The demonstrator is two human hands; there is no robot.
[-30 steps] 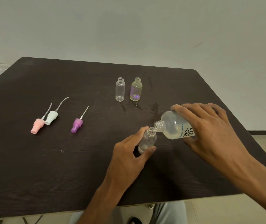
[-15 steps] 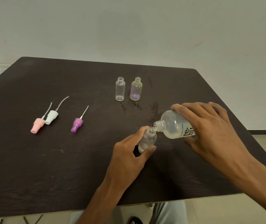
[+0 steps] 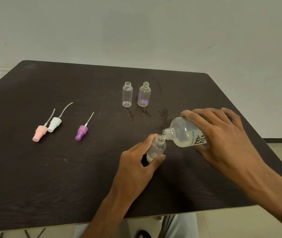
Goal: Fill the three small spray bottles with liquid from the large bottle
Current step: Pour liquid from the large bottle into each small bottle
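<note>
— Dark table [image 3: 34, 186], grey wall. Surroundings?
— Three spray caps [image 3: 56, 124] lie left; two open bottles [image 3: 127, 97] stand behind.
— Hands?
— Left hand [image 3: 136, 169] grips small bottle [image 3: 156, 149]; right hand [image 3: 222, 140] grasps tilted large bottle [image 3: 183, 133], necks touching.

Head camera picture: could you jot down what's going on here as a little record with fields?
Left hand: grips a small clear plastic spray bottle, upright on the dark table
Right hand: tilts the large translucent labelled bottle, neck at the small bottle's mouth
Small bottle's contents: a little liquid at the bottom
Waiting bottles: clear cylindrical bottle and yellowish rounded bottle, uncapped, upright
Spray tops: pink, white, purple, lying at left
</note>
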